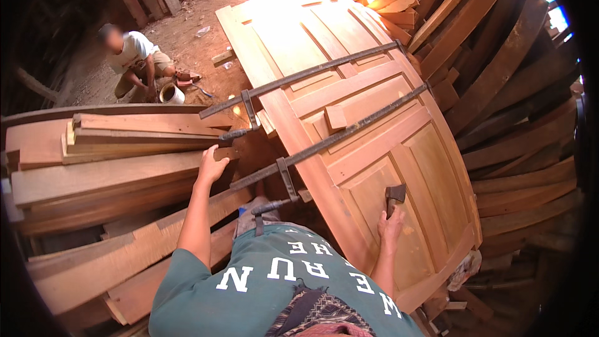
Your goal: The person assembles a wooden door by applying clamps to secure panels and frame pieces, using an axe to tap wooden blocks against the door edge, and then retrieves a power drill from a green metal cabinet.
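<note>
A panelled wooden door (368, 171) lies in front of me, with two long bar clamps across it. My right hand (390, 223) is closed round the handle of a hatchet (395, 193), its dark head resting over a lower panel. To the left of the door, my left hand (213, 163) has its thumb and forefinger apart. It is just below the screw handle of the far bar clamp (299, 81); whether a fingertip touches it I cannot tell. The near bar clamp (355, 128) runs between my hands. A small wood block (335, 117) sits on the door beside it.
Stacked boards (118, 168) fill the left side, close to my left arm. Many curved-looking planks (499, 75) lean at the right beyond the door. At the far left a person (138, 59) crouches on the dirt floor by a bucket (171, 93). Strong sunlight washes out the door's far end.
</note>
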`<action>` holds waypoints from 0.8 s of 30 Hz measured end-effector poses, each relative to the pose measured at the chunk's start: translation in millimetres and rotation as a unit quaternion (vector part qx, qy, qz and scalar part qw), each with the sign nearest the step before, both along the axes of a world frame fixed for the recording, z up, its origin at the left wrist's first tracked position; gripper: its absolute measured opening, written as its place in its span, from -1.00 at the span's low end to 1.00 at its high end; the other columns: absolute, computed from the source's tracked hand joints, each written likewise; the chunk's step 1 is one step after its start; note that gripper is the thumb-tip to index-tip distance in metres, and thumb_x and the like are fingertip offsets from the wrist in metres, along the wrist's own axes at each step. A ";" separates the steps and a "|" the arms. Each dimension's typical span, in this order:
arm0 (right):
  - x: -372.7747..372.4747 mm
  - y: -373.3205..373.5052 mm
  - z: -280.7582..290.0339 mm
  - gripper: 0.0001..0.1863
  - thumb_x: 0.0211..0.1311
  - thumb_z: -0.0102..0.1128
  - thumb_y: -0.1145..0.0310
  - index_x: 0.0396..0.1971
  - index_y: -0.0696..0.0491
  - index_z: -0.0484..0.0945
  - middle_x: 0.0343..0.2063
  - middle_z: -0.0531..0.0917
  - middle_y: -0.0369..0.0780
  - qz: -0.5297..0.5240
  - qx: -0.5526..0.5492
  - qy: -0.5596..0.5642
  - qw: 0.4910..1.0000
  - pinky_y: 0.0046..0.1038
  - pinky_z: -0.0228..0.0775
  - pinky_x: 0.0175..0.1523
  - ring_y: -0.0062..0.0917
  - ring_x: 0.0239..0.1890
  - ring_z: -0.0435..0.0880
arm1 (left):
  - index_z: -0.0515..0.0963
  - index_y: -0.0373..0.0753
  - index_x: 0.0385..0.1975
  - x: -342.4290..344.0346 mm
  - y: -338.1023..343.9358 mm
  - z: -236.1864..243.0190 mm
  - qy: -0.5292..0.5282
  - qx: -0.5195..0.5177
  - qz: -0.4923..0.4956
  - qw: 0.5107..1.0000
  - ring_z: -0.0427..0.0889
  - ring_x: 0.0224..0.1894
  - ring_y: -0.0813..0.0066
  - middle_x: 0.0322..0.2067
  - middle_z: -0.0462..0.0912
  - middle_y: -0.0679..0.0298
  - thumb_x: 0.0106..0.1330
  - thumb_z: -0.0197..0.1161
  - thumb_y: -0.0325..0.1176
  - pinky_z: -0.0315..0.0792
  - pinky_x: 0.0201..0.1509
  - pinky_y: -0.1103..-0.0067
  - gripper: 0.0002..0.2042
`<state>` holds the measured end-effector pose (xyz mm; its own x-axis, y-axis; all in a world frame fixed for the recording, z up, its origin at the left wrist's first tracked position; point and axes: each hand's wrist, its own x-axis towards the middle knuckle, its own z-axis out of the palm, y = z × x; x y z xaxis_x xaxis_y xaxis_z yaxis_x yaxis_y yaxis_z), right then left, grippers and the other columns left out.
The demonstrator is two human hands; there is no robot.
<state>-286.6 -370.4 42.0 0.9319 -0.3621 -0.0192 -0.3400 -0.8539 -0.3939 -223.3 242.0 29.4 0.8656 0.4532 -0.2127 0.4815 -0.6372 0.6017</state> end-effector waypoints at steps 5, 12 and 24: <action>34.4 83.2 -2.7 -0.50 0.14 0.35 0.41 0.09 0.22 0.49 -0.01 0.48 0.16 0.070 -0.045 -0.013 0.996 -0.02 0.33 0.24 0.12 0.12 0.45 | 0.65 -0.32 0.03 104.4 38.6 -13.1 0.140 -0.046 -0.212 0.966 0.66 0.08 0.02 -0.04 0.70 -0.11 0.00 0.55 -0.06 0.49 0.24 0.29 -0.38; 47.3 199.6 -23.9 -0.28 0.23 0.31 0.19 0.30 0.28 0.34 0.24 0.37 0.27 0.056 0.027 0.148 0.987 -0.02 0.21 0.42 0.20 0.31 0.34 | 0.72 -0.28 -0.15 178.7 57.7 -81.1 0.486 -0.362 -0.281 0.744 0.77 -0.28 0.46 -0.30 0.79 0.26 0.27 0.42 -0.31 0.68 -0.12 0.49 -0.76; 61.0 225.0 -11.1 0.03 0.23 0.35 -0.05 0.49 0.22 0.05 0.49 0.00 0.24 -0.018 0.041 0.263 0.964 -0.07 0.04 0.55 0.15 0.51 0.08 | 0.70 -0.33 -0.34 172.2 49.7 -95.8 0.325 -0.111 -0.385 0.857 0.74 -0.36 0.24 -0.43 0.75 0.05 -0.02 0.33 -0.34 0.57 -0.23 0.36 -0.74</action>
